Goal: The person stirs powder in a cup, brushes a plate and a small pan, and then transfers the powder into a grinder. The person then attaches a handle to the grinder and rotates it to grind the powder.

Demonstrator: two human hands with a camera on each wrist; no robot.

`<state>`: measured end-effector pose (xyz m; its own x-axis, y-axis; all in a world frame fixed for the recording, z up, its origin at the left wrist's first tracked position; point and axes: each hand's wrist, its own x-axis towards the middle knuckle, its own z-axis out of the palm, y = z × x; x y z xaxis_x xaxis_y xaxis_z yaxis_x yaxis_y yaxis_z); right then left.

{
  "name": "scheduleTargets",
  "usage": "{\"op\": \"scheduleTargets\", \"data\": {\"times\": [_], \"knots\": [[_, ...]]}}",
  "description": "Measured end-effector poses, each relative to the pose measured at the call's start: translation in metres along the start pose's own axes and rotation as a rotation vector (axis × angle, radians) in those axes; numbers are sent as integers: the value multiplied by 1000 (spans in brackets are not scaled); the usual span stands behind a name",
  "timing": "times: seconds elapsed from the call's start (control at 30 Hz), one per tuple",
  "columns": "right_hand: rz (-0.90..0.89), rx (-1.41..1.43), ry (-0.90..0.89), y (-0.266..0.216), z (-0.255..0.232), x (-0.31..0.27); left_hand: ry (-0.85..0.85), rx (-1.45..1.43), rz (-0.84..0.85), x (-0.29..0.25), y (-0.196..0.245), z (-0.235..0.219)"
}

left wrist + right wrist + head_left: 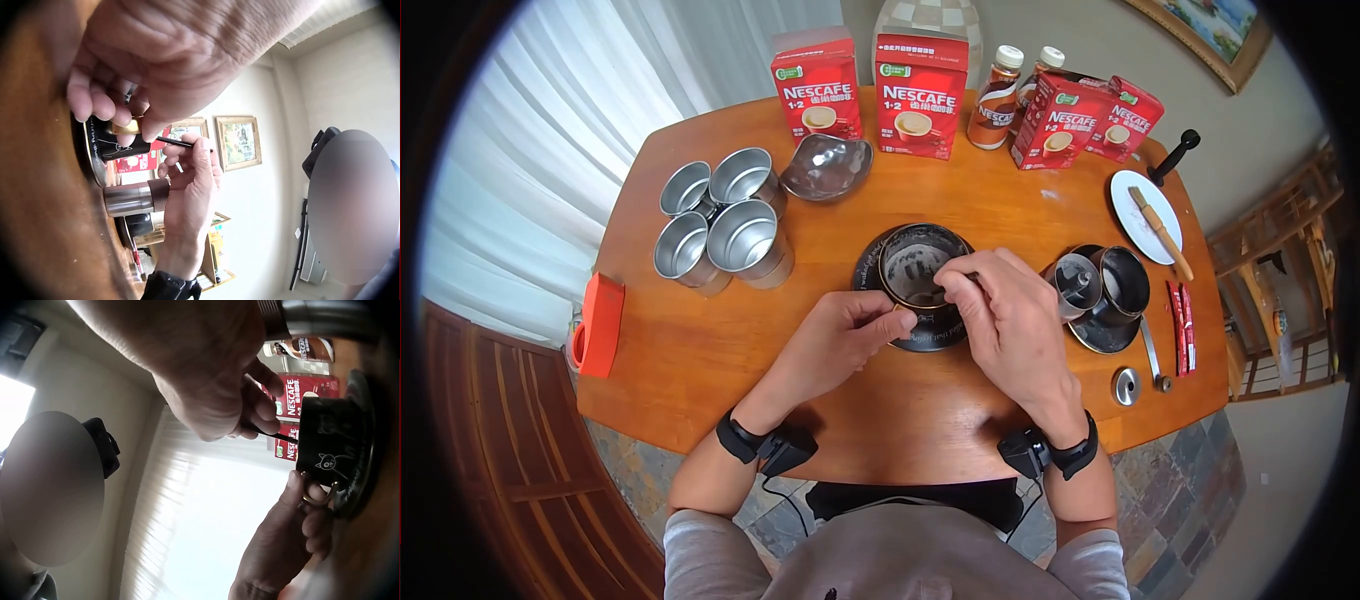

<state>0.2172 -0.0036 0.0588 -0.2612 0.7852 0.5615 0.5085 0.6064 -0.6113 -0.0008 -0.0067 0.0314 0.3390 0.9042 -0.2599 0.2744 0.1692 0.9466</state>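
The left hand [855, 330] pinches the gold handle [127, 127] of a black cup [325, 434]; the right hand [1010, 310] pinches a thin black stick [178, 143] reaching its rim. The cup stands on a saucer [930, 339] on the counter [880, 410], metal cups [750, 255] leftward, red boxes [917, 110] beyond.

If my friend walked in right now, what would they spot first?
Probably the four bright red boxes along the far side of the wooden table. Next, the black cup near the middle, where the left hand holds the gold handle and the right hand pinches a thin dark stick reaching into it. Four shiny metal cups cluster on the table's left, too.
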Motion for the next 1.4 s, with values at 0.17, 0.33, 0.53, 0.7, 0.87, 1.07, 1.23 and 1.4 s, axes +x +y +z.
{"op": "scheduleTargets", "data": {"times": [0.17,0.33,0.53,0.7,0.87,1.07,1.23,1.4], "knots": [[-36,-35,58,3,7,-1,3,-10,10,-1,-1,1],[-28,-73,82,3,2,2,-10,3,16,1,-2,0],[-8,33,38,2,11,-1,-11,-5,7,0,-2,0],[-92,-40,101,11,18,1,-2,-2,16,-1,-2,2],[-85,-285,123,1,10,2,-4,-4,19,0,-2,1],[30,48,18,-1,12,-2,-13,-6,16,1,-6,0],[-74,-98,127,4,18,2,-7,0,14,1,-1,1],[37,-11,80,0,12,0,-12,-7,27,0,-5,0]]}}
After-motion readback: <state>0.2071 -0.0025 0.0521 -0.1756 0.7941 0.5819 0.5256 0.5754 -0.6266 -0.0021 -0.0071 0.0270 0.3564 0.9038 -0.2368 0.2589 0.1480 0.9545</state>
